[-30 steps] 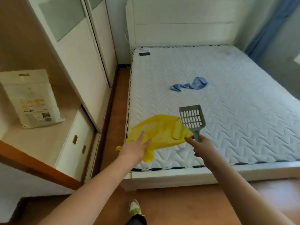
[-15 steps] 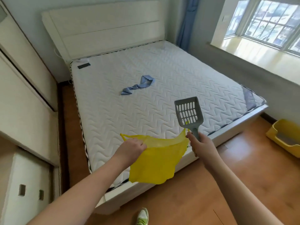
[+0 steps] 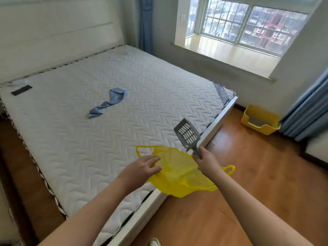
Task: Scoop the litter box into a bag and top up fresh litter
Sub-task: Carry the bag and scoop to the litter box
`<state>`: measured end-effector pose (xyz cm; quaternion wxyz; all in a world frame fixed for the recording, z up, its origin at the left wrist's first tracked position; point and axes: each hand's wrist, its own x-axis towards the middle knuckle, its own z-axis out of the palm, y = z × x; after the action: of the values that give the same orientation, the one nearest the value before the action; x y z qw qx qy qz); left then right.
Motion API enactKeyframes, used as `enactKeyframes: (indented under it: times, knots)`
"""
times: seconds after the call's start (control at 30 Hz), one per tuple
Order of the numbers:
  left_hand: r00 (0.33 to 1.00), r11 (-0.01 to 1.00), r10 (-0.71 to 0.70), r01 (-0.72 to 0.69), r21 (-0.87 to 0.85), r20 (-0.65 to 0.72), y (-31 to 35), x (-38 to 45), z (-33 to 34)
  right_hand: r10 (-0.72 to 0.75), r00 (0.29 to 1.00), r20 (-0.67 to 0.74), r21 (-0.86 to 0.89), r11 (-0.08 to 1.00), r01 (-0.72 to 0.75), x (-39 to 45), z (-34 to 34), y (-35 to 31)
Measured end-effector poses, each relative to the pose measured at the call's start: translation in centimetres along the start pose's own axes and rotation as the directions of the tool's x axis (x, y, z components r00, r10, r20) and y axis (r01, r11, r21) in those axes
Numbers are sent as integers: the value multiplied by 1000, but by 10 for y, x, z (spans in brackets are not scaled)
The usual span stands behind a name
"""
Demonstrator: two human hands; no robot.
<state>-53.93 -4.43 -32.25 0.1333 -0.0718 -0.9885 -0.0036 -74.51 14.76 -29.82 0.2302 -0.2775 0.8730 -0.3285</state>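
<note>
The bag is thin, translucent yellow plastic with loop handles, spread crumpled between the hands over the bed corner; the left hand pinches its near edge; the right hand grips the grey slotted scoop, blade tilted up beyond its knuckles; the yellow litter box, grey litter inside, sits on the floor well beyond the right hand; no writing is legible.
</note>
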Motion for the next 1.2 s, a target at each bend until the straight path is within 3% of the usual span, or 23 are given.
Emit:
enactKeyframes:
  times: [0.1,0.27,0.4,0.53,0.73,0.93,1.1,1.2]
  knots:
    - [993,994,105,-107,-24,-59,-4,21,10,67,996,-65,-9,998,-68,-3,-9,22]
    - [950,962,241,-262,-83,-200,12,66,23,298,953,-50,-30,954,-300,-20,-21,46]
    - [907,921,332,-371,-120,-259,25,100,26,365,919,-150,34,931,-364,-28,-29,69]
    - [869,876,442,-472,-101,-223,31,124,27,436,856,-279,175,899,-401,-30,-50,85]
    - [796,798,599,-602,-23,-87,37,152,37,487,748,-450,238,873,-426,-28,-106,115]
    - [790,795,605,-606,-25,100,60,207,55,568,646,-510,320,822,-471,-32,-171,162]
    - [770,786,617,-612,-84,163,109,270,62,573,715,-401,339,818,-465,-30,-208,200]
    - [814,820,563,-530,-215,141,143,308,59,599,738,-311,450,777,-441,-24,-223,215]
